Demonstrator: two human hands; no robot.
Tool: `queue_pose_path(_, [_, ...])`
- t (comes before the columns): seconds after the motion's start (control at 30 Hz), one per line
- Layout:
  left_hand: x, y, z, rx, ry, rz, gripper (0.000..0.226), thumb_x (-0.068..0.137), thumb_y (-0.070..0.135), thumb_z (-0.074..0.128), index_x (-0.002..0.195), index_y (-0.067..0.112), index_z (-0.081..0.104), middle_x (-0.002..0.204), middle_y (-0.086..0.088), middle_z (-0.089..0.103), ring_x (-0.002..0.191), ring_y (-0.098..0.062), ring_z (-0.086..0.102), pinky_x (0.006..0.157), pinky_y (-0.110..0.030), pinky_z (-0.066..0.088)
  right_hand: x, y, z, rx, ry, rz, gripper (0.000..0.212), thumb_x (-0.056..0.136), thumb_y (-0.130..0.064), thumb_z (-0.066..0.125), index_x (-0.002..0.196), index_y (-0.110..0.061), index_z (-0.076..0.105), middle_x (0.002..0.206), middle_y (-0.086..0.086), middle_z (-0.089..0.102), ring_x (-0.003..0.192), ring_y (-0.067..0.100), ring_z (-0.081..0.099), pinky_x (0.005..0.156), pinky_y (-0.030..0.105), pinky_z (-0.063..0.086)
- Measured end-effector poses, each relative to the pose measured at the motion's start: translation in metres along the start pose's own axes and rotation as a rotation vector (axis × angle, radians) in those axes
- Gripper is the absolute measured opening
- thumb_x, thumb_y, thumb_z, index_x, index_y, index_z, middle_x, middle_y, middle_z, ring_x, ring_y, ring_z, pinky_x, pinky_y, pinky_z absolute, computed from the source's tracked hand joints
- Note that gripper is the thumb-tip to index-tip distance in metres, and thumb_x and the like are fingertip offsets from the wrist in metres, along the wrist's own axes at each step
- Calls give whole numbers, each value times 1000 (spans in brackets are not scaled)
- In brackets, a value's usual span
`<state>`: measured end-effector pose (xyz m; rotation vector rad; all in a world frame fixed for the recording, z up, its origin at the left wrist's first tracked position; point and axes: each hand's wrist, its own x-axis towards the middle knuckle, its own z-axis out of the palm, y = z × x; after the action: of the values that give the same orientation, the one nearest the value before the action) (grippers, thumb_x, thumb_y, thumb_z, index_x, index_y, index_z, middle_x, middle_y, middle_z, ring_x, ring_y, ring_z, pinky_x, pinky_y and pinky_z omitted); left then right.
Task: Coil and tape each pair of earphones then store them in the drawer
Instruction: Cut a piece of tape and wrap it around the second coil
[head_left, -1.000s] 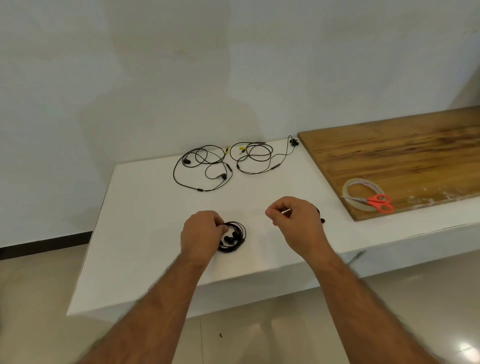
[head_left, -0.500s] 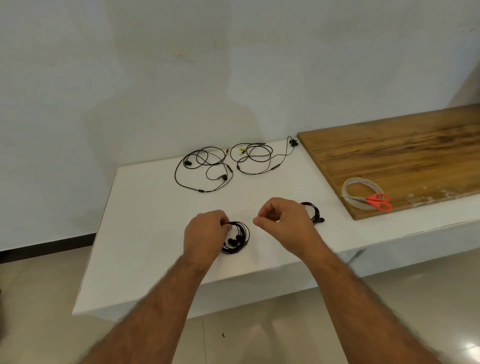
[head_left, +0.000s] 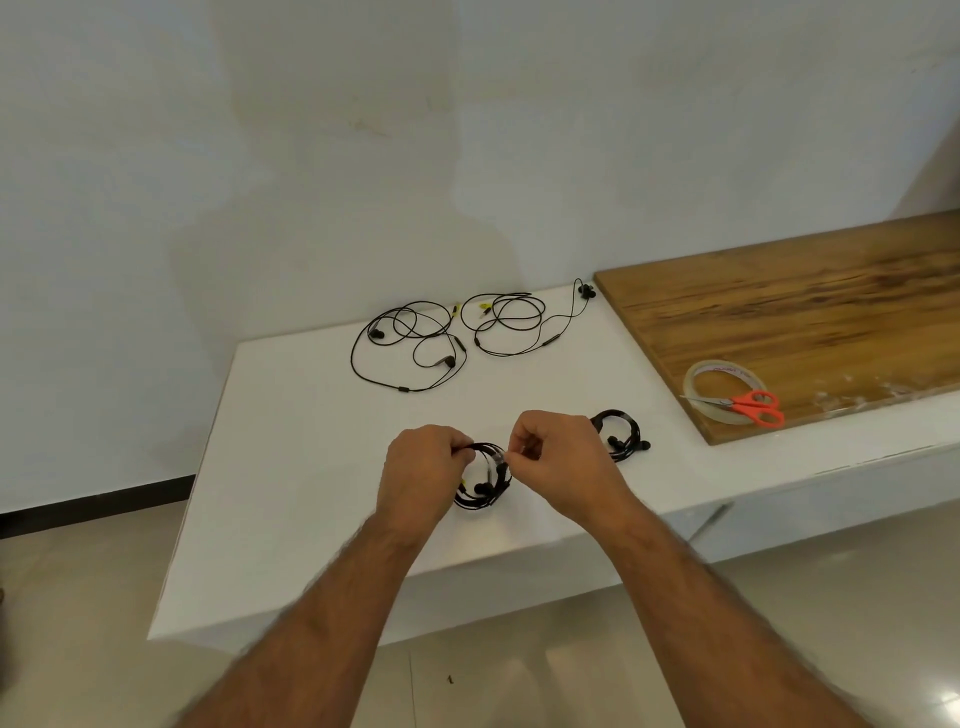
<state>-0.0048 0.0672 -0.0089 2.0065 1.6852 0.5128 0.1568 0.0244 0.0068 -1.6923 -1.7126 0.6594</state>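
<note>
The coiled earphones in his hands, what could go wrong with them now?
1. The left hand pinches only one side of the coiled earphones, so loops could spring loose.
2. The small tape piece at the right hand might stick to fingers instead of the wire.

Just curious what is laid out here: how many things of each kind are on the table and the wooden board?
Earphones, coiled: 2, one held in both hands, one beside the right hand
Earphones, loose: 2, left and right
Tape roll: 1
Scissors: 1
Total: 6
</note>
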Motion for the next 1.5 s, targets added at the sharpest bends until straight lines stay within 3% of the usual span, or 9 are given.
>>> queue_pose_path(0.37, [-5,19,-8,16,-24,48,19,92,24,59,101,20,75,83,4,73,73,-12,67,76,-35,54,3,-2,5,-221,-68,-100,7,86,-15,59,85,-16,65,79,-3,68,73,15,60,66,29,50])
queue_pose_path(0.53, [-7,31,-18,46,-25,52,20,92,25,57,99,22,76,79,5,72,73,-12,63,68,-27,50,5,-3,3,-321,-1,-184,6,90,-18,57,87,-16,62,81,-2,64,71,14,50,62,27,38])
queue_pose_path(0.67, [-9,40,-28,21,-29,38,19,89,22,58,95,22,76,78,5,71,71,-11,62,61,-21,45,5,-5,0,-349,66,-269,7,90,-14,58,86,-12,63,79,1,63,72,15,48,64,29,42])
queue_pose_path(0.8, [-12,49,-38,-22,-50,23,18,88,22,59,90,22,77,75,4,71,65,-11,60,59,-21,43,5,-7,-3,-365,200,-369,15,79,-6,68,71,-11,56,62,2,56,59,18,44,50,35,44])
queue_pose_path(0.9, [-13,54,-44,-70,-63,-1,16,86,23,60,85,24,76,65,9,65,52,-6,54,54,-19,42,3,-8,-6,-372,260,-410,19,76,-5,71,69,-11,54,60,0,53,57,19,46,45,34,42])
queue_pose_path(0.97, [-15,57,-48,-89,-76,-11,14,85,24,62,84,25,76,66,11,66,58,-5,57,53,-17,38,2,-8,-9,-371,290,-436,19,77,-8,72,69,-11,54,61,0,53,57,19,46,45,34,42])
queue_pose_path(1.2, [-22,67,-59,-140,-105,-8,16,82,25,64,68,29,70,67,3,71,65,-19,68,40,-8,38,-1,-12,-15,-361,376,-499,20,86,-21,50,69,-11,55,65,1,53,59,19,47,45,37,45])
queue_pose_path(1.37, [-25,70,-64,-94,-139,7,15,82,26,64,70,24,72,69,0,72,63,-18,67,52,-16,42,-2,-16,-19,-365,411,-542,13,74,-5,69,69,-7,57,80,7,59,68,24,53,50,32,44])
queue_pose_path(1.5, [-24,71,-65,-82,-168,9,14,82,26,65,72,23,74,69,1,72,61,-13,64,57,-21,47,-2,-11,-17,-333,369,-571,13,82,-12,54,70,-7,57,73,5,57,59,21,51,48,36,46])
